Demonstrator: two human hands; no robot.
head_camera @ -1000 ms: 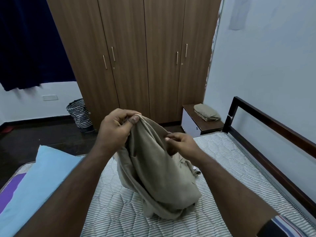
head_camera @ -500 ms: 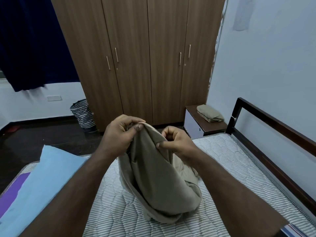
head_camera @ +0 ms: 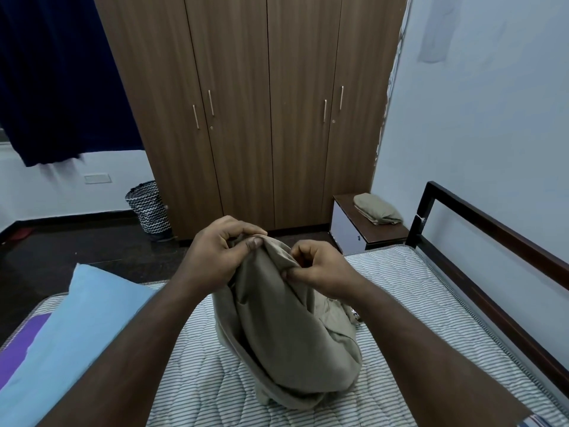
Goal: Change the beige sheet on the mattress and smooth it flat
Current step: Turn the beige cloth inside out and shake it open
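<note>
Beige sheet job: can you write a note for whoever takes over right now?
Left hand: pinches the top edge of the beige sheet.
Right hand: pinches the same edge beside it.
Sheet: bunched, its bottom resting on the bare striped mattress.
Another folded beige cloth lies on the side table.
Done: mattress is uncovered.
Left: open the sheet, spread it over the mattress, smooth it flat.

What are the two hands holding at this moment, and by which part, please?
Both the left hand and right hand pinch the bunched top edge of the beige sheet.
</note>
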